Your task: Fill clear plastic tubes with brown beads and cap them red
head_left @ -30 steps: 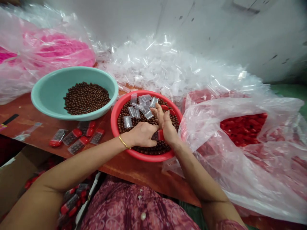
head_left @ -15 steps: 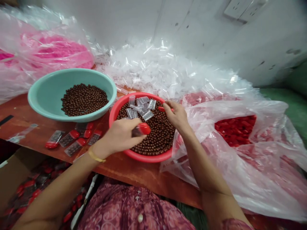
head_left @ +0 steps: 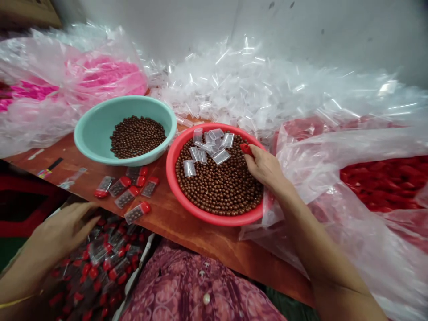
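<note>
My right hand [head_left: 265,167] pinches a red cap [head_left: 245,148] over the right side of the red basin [head_left: 171,178]. Brown beads [head_left: 220,191] fill this basin, and several clear flat plastic tubes [head_left: 220,156] lie on them. At the lower left, my left hand [head_left: 63,232] is over a box of bead-filled containers with red caps [head_left: 110,254]. Its fingers are stretched and apart, and I see nothing held in them. Several similar capped containers [head_left: 127,196] lie on the table between the basins, near the front edge.
A turquoise basin [head_left: 90,133] with brown beads stands left of the red one. Clear tubes [head_left: 267,84] are heaped along the wall. To the right, a plastic bag [head_left: 307,178] holds red caps [head_left: 384,187]; bagged pink pieces [head_left: 110,73] sit back left.
My left hand has moved from the red basin, where it held a red-capped container, down left over the box; that container has left the hand. My right hand still pinches a red cap. The view has shifted.
</note>
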Demonstrator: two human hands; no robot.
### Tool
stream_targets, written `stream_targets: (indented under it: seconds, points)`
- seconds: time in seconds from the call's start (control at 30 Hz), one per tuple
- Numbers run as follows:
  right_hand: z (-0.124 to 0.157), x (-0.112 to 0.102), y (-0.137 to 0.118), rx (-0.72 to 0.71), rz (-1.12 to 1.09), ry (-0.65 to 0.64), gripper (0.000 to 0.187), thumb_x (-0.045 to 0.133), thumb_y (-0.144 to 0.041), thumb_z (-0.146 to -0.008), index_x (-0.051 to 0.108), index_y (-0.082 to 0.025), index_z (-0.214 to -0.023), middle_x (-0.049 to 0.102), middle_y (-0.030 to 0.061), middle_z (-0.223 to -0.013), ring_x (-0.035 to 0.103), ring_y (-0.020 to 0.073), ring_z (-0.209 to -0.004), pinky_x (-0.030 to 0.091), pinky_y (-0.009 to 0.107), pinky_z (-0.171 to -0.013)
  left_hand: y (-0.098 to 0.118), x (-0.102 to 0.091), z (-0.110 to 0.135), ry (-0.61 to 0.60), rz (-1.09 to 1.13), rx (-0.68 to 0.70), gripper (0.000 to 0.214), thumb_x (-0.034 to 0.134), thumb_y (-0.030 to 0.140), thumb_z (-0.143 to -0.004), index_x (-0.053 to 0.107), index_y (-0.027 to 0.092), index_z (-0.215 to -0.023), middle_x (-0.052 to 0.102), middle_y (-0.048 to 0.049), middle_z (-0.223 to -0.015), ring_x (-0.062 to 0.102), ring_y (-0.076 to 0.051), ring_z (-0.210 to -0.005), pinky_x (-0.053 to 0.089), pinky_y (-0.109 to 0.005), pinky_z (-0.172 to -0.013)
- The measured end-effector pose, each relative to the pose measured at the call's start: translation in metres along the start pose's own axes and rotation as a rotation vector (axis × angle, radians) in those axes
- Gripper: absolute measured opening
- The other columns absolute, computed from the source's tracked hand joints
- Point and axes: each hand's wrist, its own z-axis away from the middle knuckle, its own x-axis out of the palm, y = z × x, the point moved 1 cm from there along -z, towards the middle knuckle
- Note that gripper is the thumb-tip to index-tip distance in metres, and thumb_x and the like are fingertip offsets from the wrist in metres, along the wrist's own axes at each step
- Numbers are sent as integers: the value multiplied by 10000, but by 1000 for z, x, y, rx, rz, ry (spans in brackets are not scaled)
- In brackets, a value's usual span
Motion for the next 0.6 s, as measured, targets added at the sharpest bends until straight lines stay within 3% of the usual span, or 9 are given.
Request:
stream_targets:
  seconds: [0.07,0.17,0.27,0.4,0.5,0.6]
  points:
    - [6,1,-1,33,-161,54,231,428,-271,-828,629,-180,-898,677,73,-776,573,209,-678,376,310,-619,40,-16,-32,73,1,105,167,431,308,-892,555,275,-1000,670,36,-954,610,-166,-876,454,-273,-783]
    - [12,6,0,103,-367,95,242,461,-318,-805,642,-187,-900,664,35,-757,563,188,-667,399,306,-638,103,-24,-90,125,-27,451,255,381,246,-911,617,219,-1000,675,-42,-974,591,-177,-889,442,-298,-816]
    - [11,11,5,178,-529,121,244,486,-344,-769,649,-185,-858,642,13,-720,555,181,-663,417,306,-638,145,-12,-143,16,-149,718,274,381,168,-897,649,176,-953,663,-77,-881,574,-182,-825,434,-300,-747]
    - [8,15,9,189,-649,134,261,501,-376,-753,655,-189,-849,634,10,-719,556,182,-673,438,322,-662,168,8,-186,-141,-304,930,260,402,116,-888,652,160,-947,647,-90,-916,575,-171,-822,421,-277,-703]
    - [7,14,8,157,-675,136,274,507,-387,-754,658,-192,-873,639,15,-737,557,185,-689,445,331,-681,171,14,-196,-201,-355,967,261,387,90,-887,640,135,-935,641,-109,-995,587,-164,-823,422,-264,-672]
    - [7,12,7,156,-699,131,270,503,-381,-753,652,-186,-865,623,10,-718,545,175,-677,439,318,-670,173,16,-195,-227,-352,964,243,381,127,-904,623,117,-928,648,-105,-937,596,-162,-824,436,-253,-683]
